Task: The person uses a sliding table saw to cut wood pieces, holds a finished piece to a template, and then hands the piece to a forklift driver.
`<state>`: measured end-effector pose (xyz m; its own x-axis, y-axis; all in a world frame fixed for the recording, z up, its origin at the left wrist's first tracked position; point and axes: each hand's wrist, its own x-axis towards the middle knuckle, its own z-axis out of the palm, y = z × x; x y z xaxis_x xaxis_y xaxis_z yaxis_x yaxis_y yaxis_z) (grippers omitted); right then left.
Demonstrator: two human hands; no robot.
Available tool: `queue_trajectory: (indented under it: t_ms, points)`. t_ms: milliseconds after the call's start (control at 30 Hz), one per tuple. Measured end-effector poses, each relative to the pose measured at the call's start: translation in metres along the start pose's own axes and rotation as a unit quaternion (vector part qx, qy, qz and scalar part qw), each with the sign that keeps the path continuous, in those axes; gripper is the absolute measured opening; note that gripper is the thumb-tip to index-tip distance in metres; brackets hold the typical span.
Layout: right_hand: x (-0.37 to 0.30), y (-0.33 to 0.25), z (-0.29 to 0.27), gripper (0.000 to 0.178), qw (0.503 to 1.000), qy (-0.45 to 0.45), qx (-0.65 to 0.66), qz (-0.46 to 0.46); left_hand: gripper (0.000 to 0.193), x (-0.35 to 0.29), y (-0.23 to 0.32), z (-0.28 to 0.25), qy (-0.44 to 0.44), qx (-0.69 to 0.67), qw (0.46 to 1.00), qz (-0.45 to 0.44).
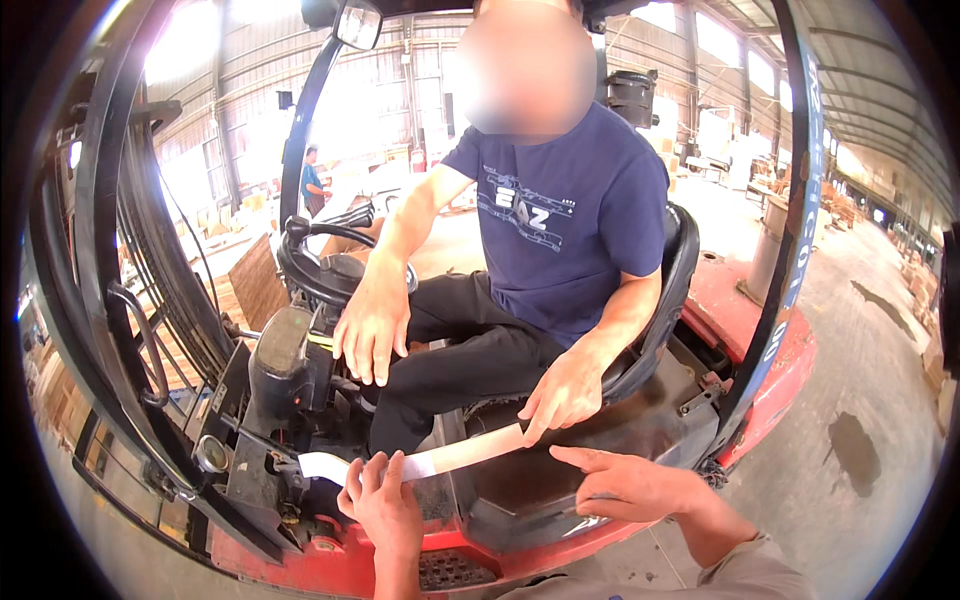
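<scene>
A long, narrow pale strip (480,447), white toward its left end and light tan toward its right, stretches slantwise in front of me. My left hand (385,505) grips it near the white part, fingers bent over it. The seated person's hand (565,392) touches the strip's right end. To the right of that end, my right hand (635,487) holds nothing; its index finger points left toward the strip and the other fingers are partly curled. The person's other hand (372,325) hangs loosely over their knee, near the steering wheel (335,275).
The person in a dark blue T-shirt (570,230) sits on the black seat (665,310) of a red forklift (440,565). Its mast (110,280) rises at left, and a roof post (790,220) slants at right. Another person (313,183) stands far back in the hall.
</scene>
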<state>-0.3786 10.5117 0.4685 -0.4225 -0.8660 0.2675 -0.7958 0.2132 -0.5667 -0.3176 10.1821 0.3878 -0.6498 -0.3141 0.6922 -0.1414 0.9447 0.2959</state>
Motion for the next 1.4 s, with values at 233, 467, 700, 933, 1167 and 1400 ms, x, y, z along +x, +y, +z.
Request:
queue_trajectory:
  t_ms: [233,467,700,933,1167,1400]
  points:
    - [0.015,-0.021,-0.043,0.005,0.994,-0.056,-0.008,-0.09,0.052,0.005,-0.003,0.008,0.007,-0.016,1.0,0.004]
    - [0.009,-0.018,-0.023,0.008,0.993,-0.037,0.06,-0.091,0.051,-0.007,-0.009,0.01,-0.03,-0.023,0.999,0.0]
    - [0.014,-0.01,-0.022,0.007,0.993,-0.01,0.068,-0.097,0.052,0.0,-0.008,0.013,-0.013,-0.013,1.0,0.015]
    - [0.013,-0.004,-0.002,0.006,0.991,-0.02,0.118,-0.063,0.053,-0.003,-0.016,0.015,-0.018,-0.018,1.0,0.011]
    - [0.011,0.003,0.013,0.005,0.988,-0.027,0.139,-0.056,0.052,-0.004,-0.017,0.016,-0.024,-0.016,1.0,0.008]
    - [0.005,0.003,0.014,0.008,0.987,-0.021,0.149,-0.048,0.051,-0.007,-0.015,0.015,-0.034,-0.008,0.999,-0.004]
